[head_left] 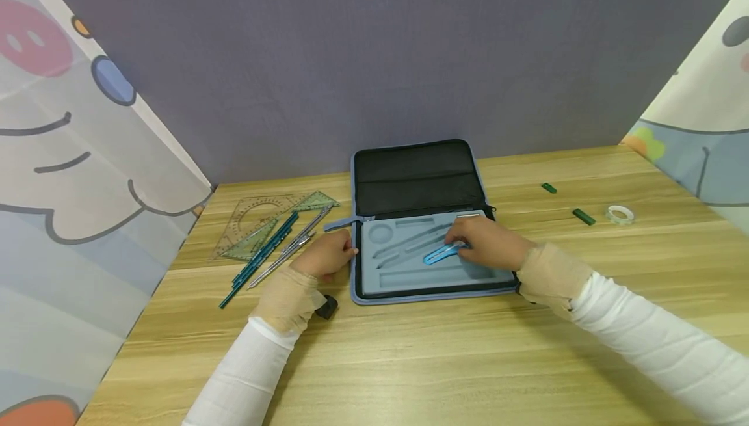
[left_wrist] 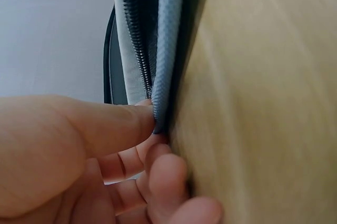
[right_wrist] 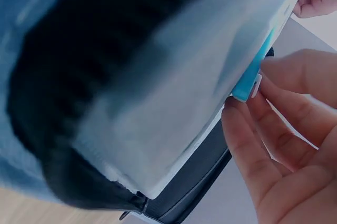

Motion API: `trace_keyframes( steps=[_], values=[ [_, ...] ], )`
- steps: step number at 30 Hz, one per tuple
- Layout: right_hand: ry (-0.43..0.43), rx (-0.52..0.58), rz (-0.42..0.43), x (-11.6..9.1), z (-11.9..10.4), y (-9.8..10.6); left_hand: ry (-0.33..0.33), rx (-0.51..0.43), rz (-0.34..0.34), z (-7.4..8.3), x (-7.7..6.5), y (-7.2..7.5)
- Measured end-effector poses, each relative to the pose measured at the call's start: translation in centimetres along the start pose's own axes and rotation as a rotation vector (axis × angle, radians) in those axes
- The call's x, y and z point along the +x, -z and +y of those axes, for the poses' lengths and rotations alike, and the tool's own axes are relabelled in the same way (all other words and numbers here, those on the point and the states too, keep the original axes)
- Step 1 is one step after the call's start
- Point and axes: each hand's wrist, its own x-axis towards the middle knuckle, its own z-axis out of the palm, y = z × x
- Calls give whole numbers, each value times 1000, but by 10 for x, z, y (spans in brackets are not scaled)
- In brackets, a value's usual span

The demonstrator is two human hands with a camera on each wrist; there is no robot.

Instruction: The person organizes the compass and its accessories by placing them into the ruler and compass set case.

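Observation:
A zippered case (head_left: 412, 296) lies unfolded on the table, its black lid (head_left: 415, 172) laid back and a grey-blue moulded tray (head_left: 430, 278) in its base. With thumb and fingers my left hand (head_left: 324, 255) pinches the case's left edge, and the left wrist view shows the zipper teeth and blue trim (left_wrist: 167, 39) at that grip. My right hand (head_left: 494, 242) is over the tray's right half and holds a light blue utility knife (head_left: 440, 255) by one end. In the right wrist view, fingertips are on the knife (right_wrist: 247, 81) beside a small white part.
Left of the case lie a clear protractor set square (head_left: 234, 223), green triangles (head_left: 251, 244), teal pencils (head_left: 263, 253) and silver compasses (head_left: 285, 254). To the right are two small dark green pieces (head_left: 583, 216) and a roll of tape (head_left: 620, 215). A grey panel (head_left: 374, 55) stands behind.

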Motion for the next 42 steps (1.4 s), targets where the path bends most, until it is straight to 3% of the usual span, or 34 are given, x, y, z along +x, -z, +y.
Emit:
trace_keyframes(
  steps=[7, 19, 33, 42],
  values=[
    [-24, 21, 11, -1, 2, -1, 1, 3, 9, 0, 0, 0],
    [20, -72, 39, 1, -2, -4, 2, -1, 4, -2, 1, -1],
    [45, -33, 46, 0, -1, -2, 25, -27, -5, 0, 0, 0],
    [-23, 64, 39, -13, 12, 16, 4, -21, -7, -1, 2, 0]
  ],
)
